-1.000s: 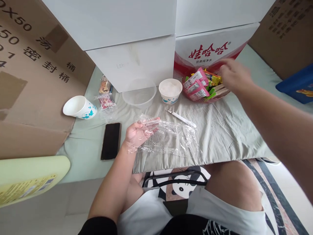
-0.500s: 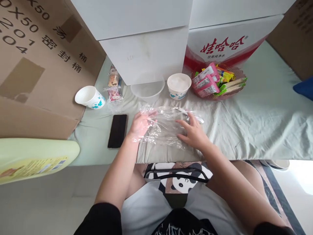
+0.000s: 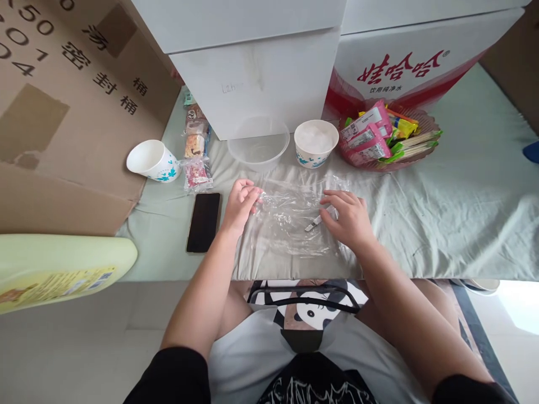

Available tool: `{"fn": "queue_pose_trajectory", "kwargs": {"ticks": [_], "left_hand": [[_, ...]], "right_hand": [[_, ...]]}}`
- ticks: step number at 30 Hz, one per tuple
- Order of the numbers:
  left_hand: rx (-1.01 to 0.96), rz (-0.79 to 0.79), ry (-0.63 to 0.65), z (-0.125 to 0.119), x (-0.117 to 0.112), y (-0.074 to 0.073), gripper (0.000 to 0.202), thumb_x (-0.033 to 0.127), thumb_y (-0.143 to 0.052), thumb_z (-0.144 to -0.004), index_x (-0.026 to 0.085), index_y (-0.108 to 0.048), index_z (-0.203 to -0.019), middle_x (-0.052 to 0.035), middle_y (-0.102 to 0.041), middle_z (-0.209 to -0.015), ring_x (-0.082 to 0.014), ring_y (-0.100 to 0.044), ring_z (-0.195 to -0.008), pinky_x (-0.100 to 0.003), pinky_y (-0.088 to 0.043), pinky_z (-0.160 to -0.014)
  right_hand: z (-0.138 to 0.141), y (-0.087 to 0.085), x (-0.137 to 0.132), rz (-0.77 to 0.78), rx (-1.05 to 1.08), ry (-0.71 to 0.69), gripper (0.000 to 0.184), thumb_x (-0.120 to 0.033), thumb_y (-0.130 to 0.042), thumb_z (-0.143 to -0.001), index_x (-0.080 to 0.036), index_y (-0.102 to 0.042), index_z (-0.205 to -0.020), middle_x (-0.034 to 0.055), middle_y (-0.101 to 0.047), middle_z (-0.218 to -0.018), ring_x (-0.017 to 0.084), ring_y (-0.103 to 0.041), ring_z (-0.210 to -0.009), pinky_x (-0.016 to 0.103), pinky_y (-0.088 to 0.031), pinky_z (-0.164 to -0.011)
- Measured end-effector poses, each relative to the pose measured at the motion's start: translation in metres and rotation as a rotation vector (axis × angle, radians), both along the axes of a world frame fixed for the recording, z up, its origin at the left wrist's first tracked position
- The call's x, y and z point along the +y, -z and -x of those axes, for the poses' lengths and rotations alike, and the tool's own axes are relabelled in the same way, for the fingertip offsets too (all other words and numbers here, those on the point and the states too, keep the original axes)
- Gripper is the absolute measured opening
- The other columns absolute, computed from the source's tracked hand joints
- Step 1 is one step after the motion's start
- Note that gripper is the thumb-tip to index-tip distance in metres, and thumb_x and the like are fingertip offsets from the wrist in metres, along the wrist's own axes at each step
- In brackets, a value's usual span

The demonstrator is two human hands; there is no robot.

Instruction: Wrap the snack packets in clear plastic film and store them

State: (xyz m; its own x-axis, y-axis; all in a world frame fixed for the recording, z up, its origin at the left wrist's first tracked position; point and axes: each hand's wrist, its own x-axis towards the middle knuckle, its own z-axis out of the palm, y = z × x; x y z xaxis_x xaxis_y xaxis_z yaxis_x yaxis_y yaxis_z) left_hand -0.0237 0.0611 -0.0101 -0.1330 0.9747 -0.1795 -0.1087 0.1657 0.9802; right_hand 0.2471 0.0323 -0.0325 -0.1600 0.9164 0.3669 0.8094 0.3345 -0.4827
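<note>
A crumpled sheet of clear plastic film [image 3: 290, 219] lies spread on the cloth in front of me. My left hand [image 3: 240, 207] is at its left edge, fingers curled and thumb against the film. Over the right part of the film is my right hand [image 3: 348, 217], fingers stretched and thumb apart. A thin white object [image 3: 315, 224] sticks out from beneath that hand; its kind is unclear. Behind the film stand a clear plastic bowl [image 3: 259, 151] and a patterned paper bowl [image 3: 315, 147] with whitish contents.
A phone [image 3: 204, 223] lies left of my left hand. Beyond it are a paper cup [image 3: 154, 161] tipped on its side and several wrapped snacks [image 3: 196, 146]. A pink basket [image 3: 362, 161] of packets stands at the right rear. White boxes [image 3: 261, 84] rise behind.
The film has been lowered and spread flatter on the cloth. My right hand has shifted slightly right, and the white object now shows beneath it. The view has shifted slightly.
</note>
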Motion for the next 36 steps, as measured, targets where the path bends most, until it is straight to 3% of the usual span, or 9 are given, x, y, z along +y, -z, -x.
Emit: {"fn": "queue_pose_trajectory", "kwargs": {"ticks": [5,9,15,18,20,24,27,31,36], "left_hand": [[0.223,-0.196,-0.061,0.002,-0.002,0.004,0.052,0.023,-0.088,-0.063,0.027,-0.066,-0.11,-0.008,-0.056,-0.133,-0.027,-0.057,-0.119,-0.031,-0.05,-0.086],[0.487,-0.346,-0.023,-0.004,-0.009,-0.004,0.027,0.015,-0.081,-0.066,0.024,-0.071,-0.089,-0.0098,-0.059,-0.121,-0.0328,-0.051,-0.126,-0.044,-0.039,-0.114],[0.507,-0.294,0.331,-0.016,-0.021,0.0,0.024,0.011,-0.077,-0.067,0.027,-0.077,-0.085,-0.0083,-0.071,-0.118,-0.038,-0.052,-0.128,-0.054,-0.023,-0.126],[0.539,-0.261,0.352,-0.016,-0.02,0.006,0.032,0.006,-0.073,-0.066,0.027,-0.079,-0.089,-0.0089,-0.07,-0.127,-0.0393,-0.048,-0.138,-0.055,-0.019,-0.129],[0.555,-0.29,0.308,-0.014,-0.018,0.006,0.032,0.003,-0.067,-0.068,0.026,-0.078,-0.088,-0.0091,-0.071,-0.125,-0.0369,-0.051,-0.138,-0.053,-0.023,-0.128],[0.681,-0.5,0.313,-0.014,-0.029,-0.003,0.021,0.009,-0.061,-0.078,0.023,-0.073,-0.089,-0.0074,-0.074,-0.113,-0.0274,-0.066,-0.115,-0.046,-0.049,-0.11],[0.824,-0.616,0.573,-0.022,-0.051,-0.006,0.01,0.022,-0.064,-0.087,0.021,-0.071,-0.094,-0.0057,-0.075,-0.105,-0.0224,-0.07,-0.102,-0.04,-0.056,-0.096],[1.025,-0.621,0.891,-0.033,-0.082,-0.001,0.037,0.037,-0.081,-0.08,0.02,-0.071,-0.112,-0.0116,-0.071,-0.129,-0.0318,-0.063,-0.129,-0.048,-0.051,-0.11],[1.139,-0.564,0.991,-0.031,-0.099,0.001,0.047,0.031,-0.081,-0.08,0.02,-0.069,-0.124,-0.0107,-0.065,-0.145,-0.0344,-0.052,-0.145,-0.055,-0.04,-0.123]], "right_hand": [[0.009,-0.01,-0.012,-0.163,0.008,-0.006,0.013,-0.028,-0.059,-0.093,-0.028,-0.072,-0.088,0.0043,-0.079,-0.117,0.035,-0.064,-0.13,0.057,-0.048,-0.105],[0.007,-0.011,-0.021,-0.117,0.05,-0.139,0.017,-0.025,-0.056,-0.095,-0.027,-0.072,-0.097,0.0049,-0.081,-0.104,0.029,-0.073,-0.113,0.051,-0.054,-0.1],[-0.017,0.003,-0.006,-0.083,0.055,0.003,0.019,-0.028,-0.058,-0.091,-0.024,-0.076,-0.096,0.0139,-0.058,-0.151,0.041,-0.055,-0.139,0.066,-0.047,-0.111],[-0.026,0.004,0.003,-0.155,0.022,0.172,0.017,-0.024,-0.061,-0.088,-0.021,-0.076,-0.092,0.0144,-0.041,-0.164,0.05,-0.028,-0.156,0.075,-0.033,-0.118],[-0.03,-0.002,0.003,-0.188,0.031,0.241,0.019,-0.023,-0.061,-0.088,-0.021,-0.076,-0.1,0.0159,-0.042,-0.162,0.049,-0.031,-0.155,0.074,-0.034,-0.117],[-0.035,-0.02,-0.019,-0.069,0.047,-0.145,0.023,-0.027,-0.057,-0.095,-0.021,-0.072,-0.112,0.0143,-0.074,-0.117,0.032,-0.072,-0.11,0.054,-0.058,-0.096],[-0.03,-0.027,-0.047,0.084,-0.1,-0.516,0.033,-0.038,-0.068,-0.092,-0.023,-0.069,-0.121,0.0099,-0.076,-0.118,0.033,-0.07,-0.116,0.055,-0.056,-0.1],[-0.013,-0.023,-0.073,0.176,-0.298,-0.58,0.044,-0.031,-0.076,-0.085,-0.024,-0.068,-0.127,0.0122,-0.059,-0.153,0.04,-0.049,-0.146,0.062,-0.046,-0.113],[-0.003,-0.018,-0.073,0.198,-0.278,-0.61,0.011,-0.016,-0.066,-0.09,-0.021,-0.07,-0.081,0.0078,-0.072,-0.132,0.035,-0.06,-0.135,0.054,-0.052,-0.105]]}}
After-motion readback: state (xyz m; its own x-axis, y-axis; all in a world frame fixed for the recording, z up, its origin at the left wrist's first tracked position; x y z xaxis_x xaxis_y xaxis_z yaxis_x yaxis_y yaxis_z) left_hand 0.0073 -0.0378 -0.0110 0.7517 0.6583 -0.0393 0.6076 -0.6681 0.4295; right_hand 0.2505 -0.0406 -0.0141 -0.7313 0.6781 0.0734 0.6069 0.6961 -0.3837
